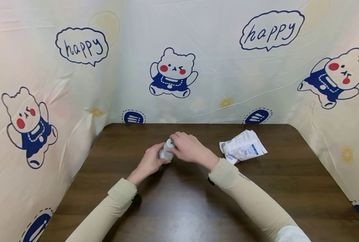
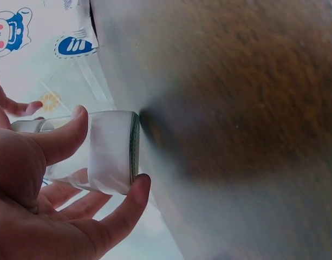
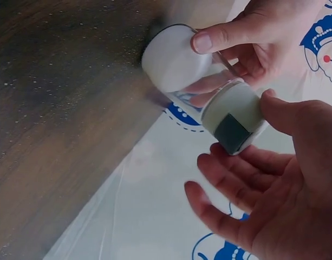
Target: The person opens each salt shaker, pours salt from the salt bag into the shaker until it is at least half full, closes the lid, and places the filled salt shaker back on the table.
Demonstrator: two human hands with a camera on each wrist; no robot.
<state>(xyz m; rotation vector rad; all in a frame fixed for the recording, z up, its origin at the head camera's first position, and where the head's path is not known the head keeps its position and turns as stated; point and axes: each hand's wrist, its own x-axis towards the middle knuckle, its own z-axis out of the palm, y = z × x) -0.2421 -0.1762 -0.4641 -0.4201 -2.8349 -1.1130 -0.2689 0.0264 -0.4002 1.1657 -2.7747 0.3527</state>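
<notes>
A small clear glass jar (image 2: 112, 146) with white contents is tilted over the dark brown table, its base close to the tabletop. My left hand (image 1: 150, 160) grips the glass body, thumb on one side and fingers on the other. Around the pale lid (image 3: 230, 108), which bears a dark square patch (image 3: 232, 133), my right hand (image 1: 189, 148) pinches with thumb and fingertips. The lid sits on the jar's mouth; whether it is loose I cannot tell.
To the right of the hands a crumpled white printed packet (image 1: 246, 147) lies on the table (image 1: 179, 208). Behind and at both sides hangs a pale curtain (image 1: 215, 74) with bear drawings. Fine pale specks dot the tabletop in the right wrist view.
</notes>
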